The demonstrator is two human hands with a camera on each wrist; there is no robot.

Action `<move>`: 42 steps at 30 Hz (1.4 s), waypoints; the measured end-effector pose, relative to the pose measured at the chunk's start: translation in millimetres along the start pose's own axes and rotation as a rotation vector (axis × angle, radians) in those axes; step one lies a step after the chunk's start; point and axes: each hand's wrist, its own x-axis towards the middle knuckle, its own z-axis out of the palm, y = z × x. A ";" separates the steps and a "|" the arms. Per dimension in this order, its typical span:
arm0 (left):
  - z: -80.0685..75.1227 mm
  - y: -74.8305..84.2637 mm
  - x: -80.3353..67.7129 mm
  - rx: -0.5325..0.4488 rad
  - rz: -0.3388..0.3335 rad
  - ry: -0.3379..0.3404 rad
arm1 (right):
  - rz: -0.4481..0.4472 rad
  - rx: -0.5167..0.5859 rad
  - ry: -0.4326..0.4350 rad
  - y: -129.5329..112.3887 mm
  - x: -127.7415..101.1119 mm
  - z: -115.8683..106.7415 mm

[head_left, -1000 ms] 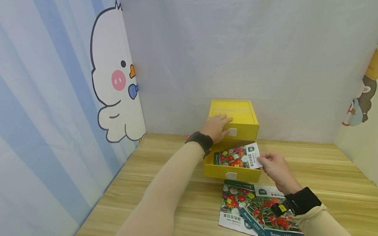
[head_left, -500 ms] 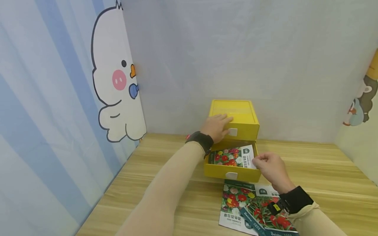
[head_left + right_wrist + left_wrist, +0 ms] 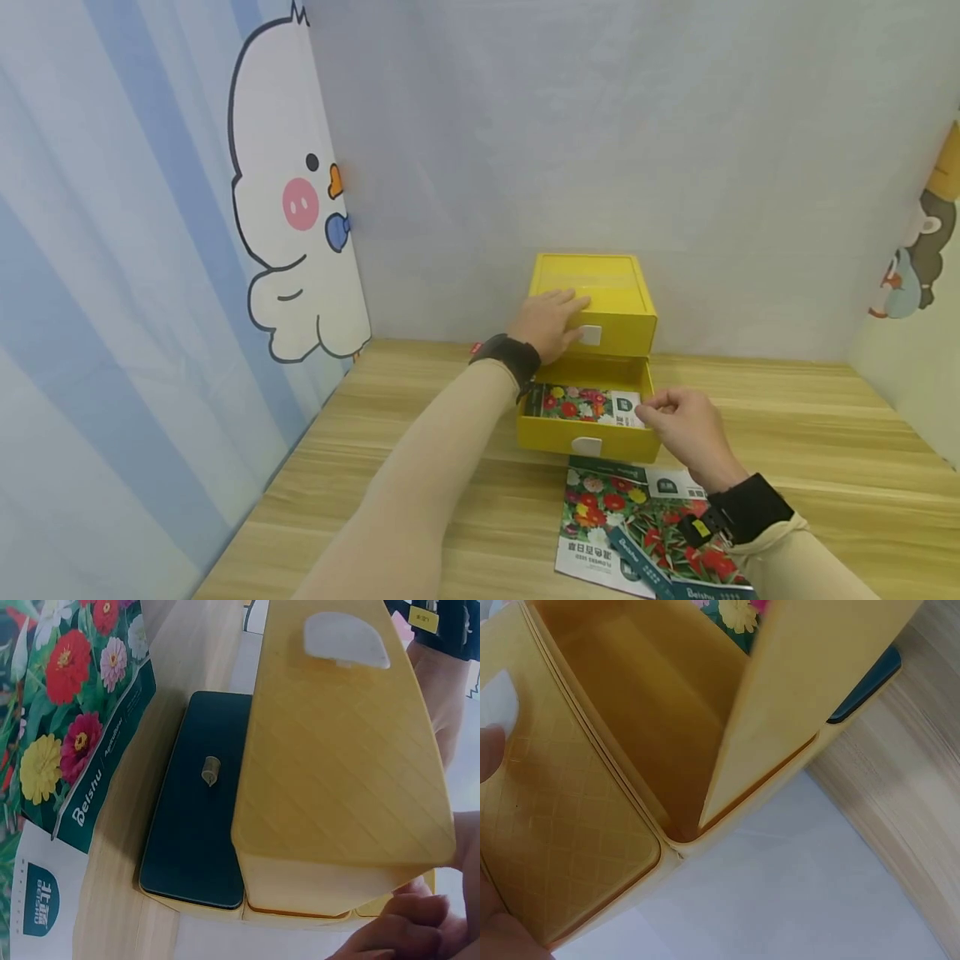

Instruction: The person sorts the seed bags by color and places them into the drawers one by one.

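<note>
With the flower seed packet (image 3: 585, 403) lying nearly flat inside the pulled-out lower drawer (image 3: 585, 437) of the yellow drawer box (image 3: 592, 296), my right hand (image 3: 686, 425) pinches its white right end in a narrow grip, and my left hand (image 3: 547, 323) rests flat and relaxed on the box top to steady it; I judge the stowing nearly done, with letting go, the two packets (image 3: 637, 529) lying near the front edge of the tabletop (image 3: 810, 433), and shutting the drawer left. Room is tight: the box backs onto the rear wall at the far edge, the drawer front nearly meets those loose packets, while bare tabletop opens to the right.
</note>
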 end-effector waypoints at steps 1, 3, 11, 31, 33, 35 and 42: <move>0.2 0.2 0.0 0.000 0.001 0.001 | 0.003 0.003 -0.002 -0.2 -0.4 0.4; 0.1 0.5 -0.2 0.001 0.003 0.001 | 0.010 0.008 -0.003 -0.5 -0.8 1.4; -3.1 1.4 -1.7 -0.012 -0.006 -0.019 | 0.004 0.005 0.004 -1.9 -1.2 3.2; -4.0 1.1 -2.5 -0.012 -0.004 -0.016 | -0.304 -0.192 0.137 -13.0 -23.4 7.1; -5.7 1.5 -3.0 -0.013 -0.008 -0.020 | -0.386 -0.239 0.170 -16.3 -28.1 9.0; -7.9 1.9 -3.8 -0.017 -0.013 -0.021 | -0.450 -0.272 0.190 -19.6 -31.8 11.1; -8.9 2.6 -4.7 -0.004 -0.013 -0.023 | -0.522 -0.352 0.149 -25.0 -43.5 17.7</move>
